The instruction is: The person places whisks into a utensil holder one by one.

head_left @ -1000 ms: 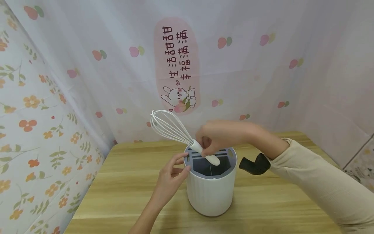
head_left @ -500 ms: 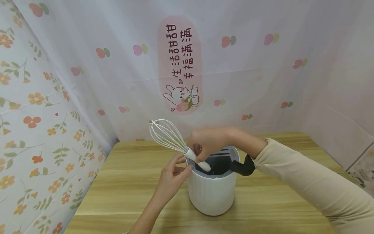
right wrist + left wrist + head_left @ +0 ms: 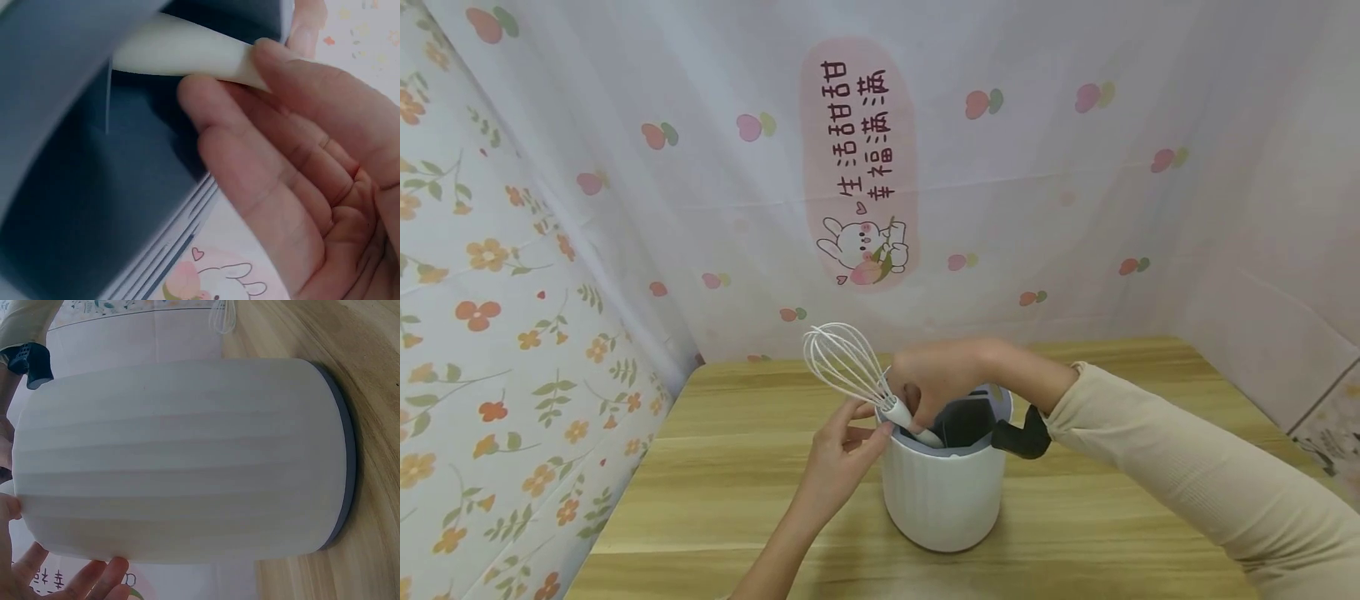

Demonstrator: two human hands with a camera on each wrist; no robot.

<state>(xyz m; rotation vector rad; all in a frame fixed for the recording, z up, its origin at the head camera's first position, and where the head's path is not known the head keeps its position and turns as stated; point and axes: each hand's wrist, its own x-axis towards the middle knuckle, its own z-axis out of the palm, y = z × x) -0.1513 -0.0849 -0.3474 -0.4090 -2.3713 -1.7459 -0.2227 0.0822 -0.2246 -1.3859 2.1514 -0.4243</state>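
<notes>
My right hand [image 3: 940, 375] pinches a white balloon whisk [image 3: 846, 362] by its handle, between thumb and fingertips. The whisk leans left with its wire loops up, and its handle end dips into the open compartment of a white, ribbed utensil holder [image 3: 943, 500]. In the right wrist view the pale handle [image 3: 187, 53] points into the dark compartment, past a thin divider. My left hand [image 3: 842, 450] holds the holder's left side near the top, thumb at the front rim. The left wrist view shows its fingertips [image 3: 115, 569] against the ribbed wall [image 3: 181, 462].
The holder stands upright on a wooden table [image 3: 737, 483]; its grey top insert [image 3: 69, 81] has narrow slots at the back. Patterned curtains [image 3: 1045, 183] hang behind and at both sides. A black device [image 3: 1022, 437] is worn at the right wrist.
The whisk has come down, its handle end passing from above the holder into the compartment, and it stands somewhat steeper. My right hand has lowered with it; the left stays at the rim.
</notes>
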